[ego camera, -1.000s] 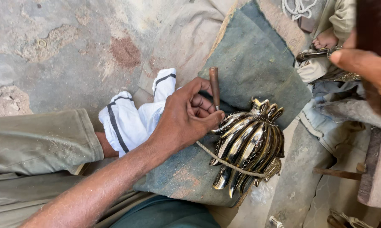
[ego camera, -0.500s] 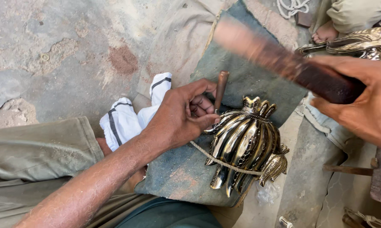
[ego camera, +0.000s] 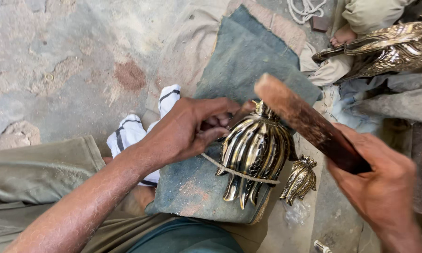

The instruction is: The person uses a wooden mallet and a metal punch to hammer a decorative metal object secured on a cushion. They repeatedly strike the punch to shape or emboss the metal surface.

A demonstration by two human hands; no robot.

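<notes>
Since the earlier frame, my right hand (ego camera: 384,187) has swung the wooden mallet (ego camera: 309,122) down, so its blurred head now sits just above the brass ornament (ego camera: 255,150). This hand is closed fully around the mallet handle. My left hand (ego camera: 187,129) is curled tightly on a small chisel (ego camera: 241,112), just left of the ornament's top. Under both hands the ornament lies on a grey pad (ego camera: 248,65), with a cord (ego camera: 234,171) across it. A smaller brass piece (ego camera: 300,178) lies just right of it.

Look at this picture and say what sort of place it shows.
Probably a floor-level metal craft workshop: a ribbed brass piece tied on a worn pad, a wooden mallet in the right hand, bare cement floor.
</notes>
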